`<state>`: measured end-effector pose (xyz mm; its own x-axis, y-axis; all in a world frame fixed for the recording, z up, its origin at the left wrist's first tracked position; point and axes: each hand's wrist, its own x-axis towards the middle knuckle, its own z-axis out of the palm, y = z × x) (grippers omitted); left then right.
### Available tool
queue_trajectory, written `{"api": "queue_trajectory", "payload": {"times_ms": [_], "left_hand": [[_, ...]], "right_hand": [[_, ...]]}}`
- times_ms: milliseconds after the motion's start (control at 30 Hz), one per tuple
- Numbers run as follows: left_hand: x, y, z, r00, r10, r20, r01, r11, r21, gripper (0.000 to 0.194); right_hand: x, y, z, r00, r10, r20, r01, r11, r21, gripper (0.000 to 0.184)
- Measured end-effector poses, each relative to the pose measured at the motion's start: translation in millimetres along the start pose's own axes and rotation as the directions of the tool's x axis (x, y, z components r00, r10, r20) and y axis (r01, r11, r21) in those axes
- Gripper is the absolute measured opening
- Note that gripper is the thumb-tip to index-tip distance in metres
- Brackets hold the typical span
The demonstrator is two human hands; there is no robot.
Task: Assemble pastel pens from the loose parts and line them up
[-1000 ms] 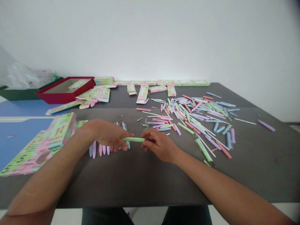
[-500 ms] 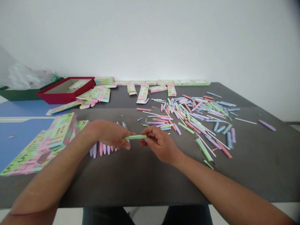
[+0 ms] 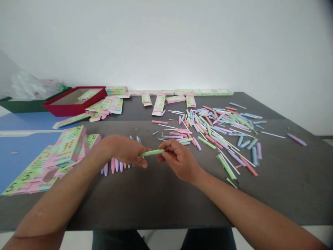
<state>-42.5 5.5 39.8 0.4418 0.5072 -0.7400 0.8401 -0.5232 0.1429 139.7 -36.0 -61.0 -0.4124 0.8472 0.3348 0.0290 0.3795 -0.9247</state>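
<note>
Head view: the left hand [image 3: 123,150] and right hand [image 3: 179,160] pinch opposite ends of a slim, matte pastel-green stick [image 3: 151,152] above the dark tabletop [image 3: 156,201].

Over a dark grey table [image 3: 156,208], the left hand [image 3: 125,151] and right hand [image 3: 178,159] pinch opposite ends of a pale green stick [image 3: 151,152], perhaps a pen barrel, with pastel sticks [image 3: 206,142] scattered rightward and printed pink-and-green cartons [image 3: 69,146] stacked leftward.
</note>
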Motion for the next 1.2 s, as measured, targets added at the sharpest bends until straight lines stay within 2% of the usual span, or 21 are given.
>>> {"api": "queue_trajectory", "payload": {"times_ms": [333, 700, 1200], "left_hand": [[0.1, 0.1, 1.3, 0.998, 0.015, -0.058, -0.012, 0.999, 0.043, 0.033], [2.3, 0.2, 2.8, 1.0, -0.008, -0.016, 0.009, 0.999, 0.031, 0.031], [3.3, -0.4, 3.4, 1.0, -0.01, -0.023, 0.011, 0.999, 0.043, 0.029]], "right_hand": [[-1.6, -2.8, 0.9, 0.999, -0.036, -0.014, 0.035, 0.998, -0.043, 0.013], [-1.9, -4.6, 0.5, 0.997, -0.068, -0.021, 0.066, 0.995, -0.075, 0.014], [-0.9, -8.2, 0.5, 0.996, -0.091, -0.015, 0.089, 0.991, -0.103, 0.016]]}}
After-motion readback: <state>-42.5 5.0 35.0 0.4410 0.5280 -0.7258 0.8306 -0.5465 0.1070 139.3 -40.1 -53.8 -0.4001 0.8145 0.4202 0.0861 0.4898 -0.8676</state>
